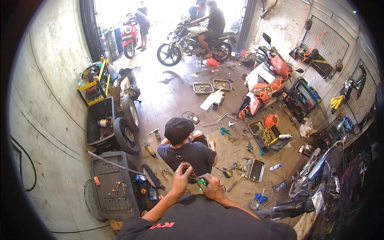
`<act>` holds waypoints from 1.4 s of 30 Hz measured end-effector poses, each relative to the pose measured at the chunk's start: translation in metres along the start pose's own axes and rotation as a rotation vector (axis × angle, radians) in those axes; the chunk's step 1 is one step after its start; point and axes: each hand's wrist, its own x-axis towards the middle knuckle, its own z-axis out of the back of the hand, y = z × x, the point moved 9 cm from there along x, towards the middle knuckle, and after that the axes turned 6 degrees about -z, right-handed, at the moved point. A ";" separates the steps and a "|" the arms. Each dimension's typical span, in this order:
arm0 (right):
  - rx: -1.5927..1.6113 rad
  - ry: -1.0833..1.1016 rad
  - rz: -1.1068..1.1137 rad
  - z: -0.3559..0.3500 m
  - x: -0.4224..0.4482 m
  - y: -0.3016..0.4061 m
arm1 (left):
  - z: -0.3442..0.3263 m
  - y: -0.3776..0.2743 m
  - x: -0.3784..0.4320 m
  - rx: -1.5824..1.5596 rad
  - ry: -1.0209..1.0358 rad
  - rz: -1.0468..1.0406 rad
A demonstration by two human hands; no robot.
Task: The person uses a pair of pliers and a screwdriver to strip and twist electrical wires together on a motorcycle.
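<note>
My left hand (181,177) pinches a thin red wire (186,163) that loops above its fingertips and runs across towards the other hand. My right hand (210,186) is closed around a small tool with a green handle (202,181); its thin dark tip points at the left fingers and meets the wire. Both hands are close together in front of my dark shirt. The tool's exact kind cannot be told. Part of it is hidden by the right fingers.
A person in a black cap (179,130) squats just ahead. To the left are a black storage box (114,186) with wires on its lid and loose tyres (130,112). Hammers (236,182), a metal tray (257,170), an open toolbox (271,138) and motorcycles (196,37) lie or stand around.
</note>
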 end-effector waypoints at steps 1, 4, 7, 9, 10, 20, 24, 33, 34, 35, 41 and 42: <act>0.013 0.000 -0.022 0.001 0.001 0.000 | 0.000 0.003 0.001 -0.055 0.014 0.025; 0.056 0.018 -0.103 0.005 0.005 0.003 | 0.002 0.013 0.005 -0.206 0.039 0.083; 0.430 0.179 -0.431 -0.016 -0.003 -0.034 | -0.003 0.012 0.006 -0.344 0.069 0.089; 0.722 0.213 -0.533 -0.020 -0.005 -0.035 | -0.012 0.002 0.006 -0.451 0.121 0.059; 0.868 0.229 -0.582 -0.022 -0.006 -0.034 | -0.017 -0.008 0.004 -0.500 0.168 0.017; 1.207 0.559 -0.530 -0.026 -0.016 0.002 | -0.043 -0.071 -0.023 -0.582 0.590 -0.411; 0.978 0.448 -0.494 -0.009 -0.007 0.014 | -0.037 -0.074 -0.012 -0.427 0.516 -0.374; 0.260 0.115 -0.032 0.017 0.006 0.023 | -0.023 -0.051 -0.009 -0.275 0.350 -0.236; 0.250 0.095 -0.015 0.019 0.006 0.026 | -0.023 -0.052 -0.008 -0.253 0.337 -0.242; 0.251 0.083 -0.010 0.020 0.006 0.028 | -0.020 -0.049 -0.007 -0.219 0.305 -0.229; 0.203 0.042 -0.019 0.025 0.008 0.029 | -0.003 -0.034 -0.001 -0.057 0.187 -0.142; 0.210 0.036 -0.024 0.026 0.008 0.029 | -0.002 -0.036 0.000 -0.047 0.188 -0.135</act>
